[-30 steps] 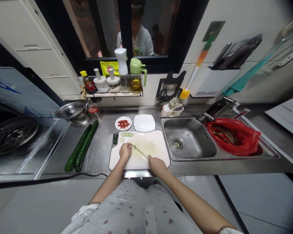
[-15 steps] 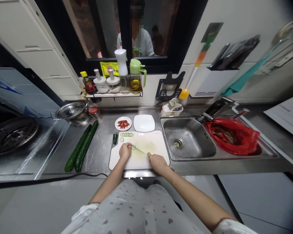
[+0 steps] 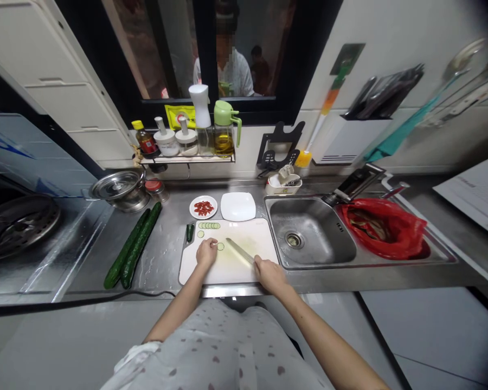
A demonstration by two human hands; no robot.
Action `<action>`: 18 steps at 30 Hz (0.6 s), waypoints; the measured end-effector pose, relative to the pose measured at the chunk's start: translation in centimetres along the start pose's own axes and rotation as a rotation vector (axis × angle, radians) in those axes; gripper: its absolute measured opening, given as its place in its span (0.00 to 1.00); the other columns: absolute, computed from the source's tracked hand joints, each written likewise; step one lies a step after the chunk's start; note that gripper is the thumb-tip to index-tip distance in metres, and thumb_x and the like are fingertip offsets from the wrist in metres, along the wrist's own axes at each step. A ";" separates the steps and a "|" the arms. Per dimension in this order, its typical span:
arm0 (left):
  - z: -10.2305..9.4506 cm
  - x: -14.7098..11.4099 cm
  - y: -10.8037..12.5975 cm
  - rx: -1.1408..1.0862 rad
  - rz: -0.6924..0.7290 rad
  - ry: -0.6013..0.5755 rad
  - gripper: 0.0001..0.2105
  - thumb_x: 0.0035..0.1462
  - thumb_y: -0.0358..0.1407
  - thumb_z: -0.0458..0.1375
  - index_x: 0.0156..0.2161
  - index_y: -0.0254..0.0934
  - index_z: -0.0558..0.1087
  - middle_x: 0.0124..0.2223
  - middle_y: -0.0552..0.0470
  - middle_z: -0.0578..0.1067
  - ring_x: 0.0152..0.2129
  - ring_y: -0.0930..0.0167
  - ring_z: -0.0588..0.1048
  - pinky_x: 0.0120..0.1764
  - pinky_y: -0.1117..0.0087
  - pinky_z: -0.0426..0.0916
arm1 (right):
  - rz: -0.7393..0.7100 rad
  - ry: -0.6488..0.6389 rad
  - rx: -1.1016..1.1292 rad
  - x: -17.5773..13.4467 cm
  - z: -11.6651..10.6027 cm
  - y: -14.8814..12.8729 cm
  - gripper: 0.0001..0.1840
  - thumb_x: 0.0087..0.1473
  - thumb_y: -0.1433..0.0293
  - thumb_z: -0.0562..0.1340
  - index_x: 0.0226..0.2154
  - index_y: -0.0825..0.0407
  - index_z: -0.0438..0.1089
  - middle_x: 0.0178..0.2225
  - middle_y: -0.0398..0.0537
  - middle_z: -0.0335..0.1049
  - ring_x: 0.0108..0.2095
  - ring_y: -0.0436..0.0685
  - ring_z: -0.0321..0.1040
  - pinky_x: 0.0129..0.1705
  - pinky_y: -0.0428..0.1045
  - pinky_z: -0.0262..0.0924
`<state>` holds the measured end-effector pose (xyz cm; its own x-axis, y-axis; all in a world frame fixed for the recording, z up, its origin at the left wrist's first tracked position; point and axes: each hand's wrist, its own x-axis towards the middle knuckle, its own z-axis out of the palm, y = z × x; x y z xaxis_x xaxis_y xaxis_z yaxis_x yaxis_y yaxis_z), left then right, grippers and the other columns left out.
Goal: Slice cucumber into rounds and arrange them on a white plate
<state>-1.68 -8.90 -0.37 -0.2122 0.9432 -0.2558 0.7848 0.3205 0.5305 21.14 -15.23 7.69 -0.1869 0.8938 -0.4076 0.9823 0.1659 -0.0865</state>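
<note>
On the white cutting board [image 3: 236, 271], my right hand [image 3: 271, 273] grips a kitchen knife [image 3: 241, 251] by its handle, the blade slanting to the upper left. My left hand [image 3: 207, 253] is at the board's left part, thumb and fingers pinched together; what they hold is too small to make out. Just right of those fingertips lies a cucumber slice [image 3: 220, 246], apart from the blade. A row of overlapping cucumber slices [image 3: 209, 226] lies along the top left of the board, with a single slice [image 3: 200, 234] below it. Two short cucumber ends [image 3: 190, 233] lie at the board's upper left corner.
Two whole cucumbers [image 3: 134, 246] lie on the counter to the left, near a lidded steel pot [image 3: 124, 189]. Behind the board stand a plate of chopped red pieces [image 3: 203, 207] and a white plate [image 3: 238, 206]. Rightward are the sink [image 3: 317, 233] and a red plastic bag [image 3: 406, 233].
The knife has moved right, away from the left fingertips and the slice beside them. My right hand has shifted slightly right with it. The whole view has shifted a little.
</note>
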 end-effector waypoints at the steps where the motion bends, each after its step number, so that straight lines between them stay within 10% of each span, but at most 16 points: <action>1: 0.0 -0.1 0.1 0.012 0.014 0.005 0.13 0.56 0.35 0.53 0.45 0.43 0.73 0.41 0.50 0.74 0.38 0.69 0.72 0.41 0.71 0.63 | 0.030 0.012 0.020 -0.1 0.4 0.2 0.15 0.63 0.67 0.43 0.44 0.51 0.61 0.36 0.55 0.74 0.39 0.60 0.71 0.38 0.50 0.56; 18: -0.7 -0.4 1.6 0.051 0.028 0.044 0.05 0.51 0.33 0.56 0.35 0.41 0.73 0.40 0.51 0.74 0.37 0.69 0.72 0.35 0.72 0.60 | 0.159 0.041 0.117 0.4 2.5 -0.2 0.18 0.64 0.62 0.41 0.44 0.50 0.61 0.36 0.53 0.74 0.38 0.57 0.71 0.36 0.48 0.54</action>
<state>-0.77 -8.70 1.19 -0.2144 0.9550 -0.2050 0.8194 0.2901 0.4944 20.87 -15.93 5.23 -0.0266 0.9217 -0.3869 0.9912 -0.0259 -0.1298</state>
